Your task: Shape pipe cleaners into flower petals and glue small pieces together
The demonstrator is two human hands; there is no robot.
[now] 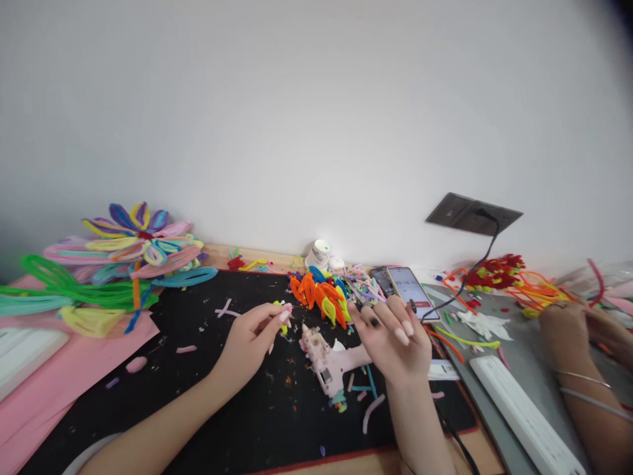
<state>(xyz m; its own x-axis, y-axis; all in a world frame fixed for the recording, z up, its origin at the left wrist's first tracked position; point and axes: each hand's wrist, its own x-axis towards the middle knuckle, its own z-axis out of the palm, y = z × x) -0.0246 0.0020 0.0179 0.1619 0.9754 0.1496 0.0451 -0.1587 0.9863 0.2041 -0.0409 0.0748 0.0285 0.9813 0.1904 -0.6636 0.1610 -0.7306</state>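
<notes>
My left hand (252, 340) is closed in a pinch on a small pink-and-yellow fuzzy piece (285, 313), perhaps pipe cleaner; the fingertips hide part of it. With its palm turned up, my right hand (398, 340) is open, its fingers loosely curled and nothing held in them. A dark spot shows on one of its fingers. Between my hands a pale pink glue gun (326, 363) lies on the black mat (222, 409), its nozzle crusted with glue and its handle partly behind my right hand. Beyond it are orange, yellow and blue pipe-cleaner loops (316, 290).
Large pipe-cleaner flowers (143, 244) are heaped at left on pink sheets (113, 356). A phone (410, 290) leans at the back, near a white cup (319, 254). Cables trail right, beside a white power strip (524, 412). Another person's hands (568, 330) work at far right.
</notes>
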